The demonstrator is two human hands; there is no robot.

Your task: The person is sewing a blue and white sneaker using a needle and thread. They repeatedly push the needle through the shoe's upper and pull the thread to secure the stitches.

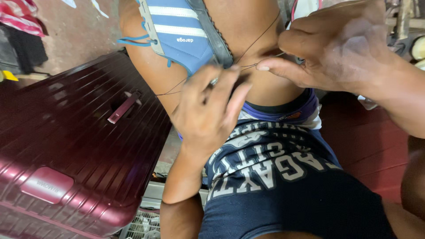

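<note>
The blue striped shoe (181, 33) above the left hand (208, 110) is cut off by the top edge, its toe out of view. The dark thread (248, 46) vanishes behind the fingers of the right hand (341, 48), so any needle there is too small to tell. Left of the left hand, the maroon suitcase (66, 150) runs off the frame.

A ribbed maroon hard-shell suitcase (75, 146) lies flat at the left, its recessed handle (124, 107) facing up. Beyond the suitcase, at its far left corner, red-and-white striped cloth (20, 15) sits above dark fabric (26, 48) on the pinkish concrete floor (75, 31). Below the suitcase's near edge, a white wire basket (144, 225) shows.
</note>
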